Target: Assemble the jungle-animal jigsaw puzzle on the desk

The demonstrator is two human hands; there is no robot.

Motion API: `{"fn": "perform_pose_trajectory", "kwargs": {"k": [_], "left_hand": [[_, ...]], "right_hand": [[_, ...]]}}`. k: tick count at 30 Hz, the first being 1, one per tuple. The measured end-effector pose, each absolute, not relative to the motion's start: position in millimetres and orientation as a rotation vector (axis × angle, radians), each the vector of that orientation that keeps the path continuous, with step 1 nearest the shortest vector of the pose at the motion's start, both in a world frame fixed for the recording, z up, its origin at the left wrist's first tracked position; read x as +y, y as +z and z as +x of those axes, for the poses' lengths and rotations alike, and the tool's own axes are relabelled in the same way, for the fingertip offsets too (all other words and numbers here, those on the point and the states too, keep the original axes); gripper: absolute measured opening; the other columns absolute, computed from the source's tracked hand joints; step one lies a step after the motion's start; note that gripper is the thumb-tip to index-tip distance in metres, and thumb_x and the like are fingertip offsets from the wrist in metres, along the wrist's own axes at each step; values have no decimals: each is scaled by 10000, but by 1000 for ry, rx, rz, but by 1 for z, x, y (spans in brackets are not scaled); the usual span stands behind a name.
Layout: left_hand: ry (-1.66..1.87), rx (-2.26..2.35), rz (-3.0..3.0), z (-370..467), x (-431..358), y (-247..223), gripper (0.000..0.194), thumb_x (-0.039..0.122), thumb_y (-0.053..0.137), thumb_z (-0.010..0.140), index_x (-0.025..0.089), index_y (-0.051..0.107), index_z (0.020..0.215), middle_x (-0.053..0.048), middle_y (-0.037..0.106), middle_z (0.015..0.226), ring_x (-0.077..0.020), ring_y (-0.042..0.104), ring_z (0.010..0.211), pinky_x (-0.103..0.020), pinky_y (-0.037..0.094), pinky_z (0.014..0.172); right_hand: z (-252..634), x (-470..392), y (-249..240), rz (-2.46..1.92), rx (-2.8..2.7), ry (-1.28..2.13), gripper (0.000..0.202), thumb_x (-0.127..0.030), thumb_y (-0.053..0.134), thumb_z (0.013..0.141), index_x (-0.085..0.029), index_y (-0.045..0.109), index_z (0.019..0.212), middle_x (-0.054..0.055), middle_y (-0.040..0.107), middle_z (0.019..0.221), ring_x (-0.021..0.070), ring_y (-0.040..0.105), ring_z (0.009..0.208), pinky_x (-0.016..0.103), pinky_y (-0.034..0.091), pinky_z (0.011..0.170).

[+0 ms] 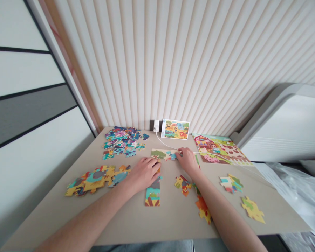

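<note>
Joined puzzle pieces form an L: a top strip with a tree and blue shapes, and a left column with a green frog running towards me. My left hand lies over the upper part of that column, fingers spread on it. At the right end of the top strip, my right hand has its fingers bent together on the pieces; what they hold, if anything, is hidden. Loose orange and red pieces lie below my right hand, and more orange pieces show beside my right forearm.
A picture card leans on the wall beside a white charger, whose cable crosses the table. Blue-purple pieces and yellow pieces are heaped left. Right are a farm puzzle and loose pieces.
</note>
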State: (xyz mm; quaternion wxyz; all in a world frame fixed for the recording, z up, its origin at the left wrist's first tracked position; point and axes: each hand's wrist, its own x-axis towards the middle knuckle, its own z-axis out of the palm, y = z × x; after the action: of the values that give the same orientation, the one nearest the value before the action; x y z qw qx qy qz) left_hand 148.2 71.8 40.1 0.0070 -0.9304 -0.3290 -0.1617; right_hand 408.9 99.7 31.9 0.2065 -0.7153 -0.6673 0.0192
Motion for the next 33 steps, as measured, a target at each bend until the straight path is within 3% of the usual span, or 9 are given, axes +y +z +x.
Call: {"fn": "perform_pose_trajectory", "kwargs": {"k": [5,13,23,28,33], "left_hand": [[-513,-1031,-2913,148,71,41,246,305,605,1013,234,645,1245,-91,672,1257,-269,607,1202,-423,446,1038],[-505,-1040,-2915,149,71,42,255,305,610,1011,236,642,1254,-89,670,1269,-266,601,1205,-414,439,1043],[-499,-1046,-2916,148,70,44,251,306,606,1013,235,641,1252,-91,672,1252,-265,607,1197,-408,442,1038],[-506,-1042,-2919,148,71,43,243,310,601,1016,234,647,1242,-92,676,1259,-266,610,1200,-411,442,1036],[-518,-1038,-2923,148,72,40,252,311,595,1016,242,647,1253,-95,675,1279,-268,612,1209,-418,435,1044]], "right_hand": [[407,96,32,-1981,-1886,-1,308,-337,550,1007,-190,735,1203,144,675,1131,271,648,1031,346,435,899],[408,92,29,-1791,-2096,25,284,-434,558,1032,-312,773,1172,82,675,1174,250,599,1123,369,405,982],[405,91,27,-1802,-2088,24,291,-423,549,1033,-299,755,1198,88,670,1220,256,600,1144,389,402,998],[430,91,29,-1796,-2039,97,417,-467,613,986,-306,663,1368,84,649,1337,276,585,1239,418,405,1045],[465,93,30,-1810,-2058,158,502,-503,682,925,-278,670,1374,100,660,1353,299,582,1278,441,406,1087]]}}
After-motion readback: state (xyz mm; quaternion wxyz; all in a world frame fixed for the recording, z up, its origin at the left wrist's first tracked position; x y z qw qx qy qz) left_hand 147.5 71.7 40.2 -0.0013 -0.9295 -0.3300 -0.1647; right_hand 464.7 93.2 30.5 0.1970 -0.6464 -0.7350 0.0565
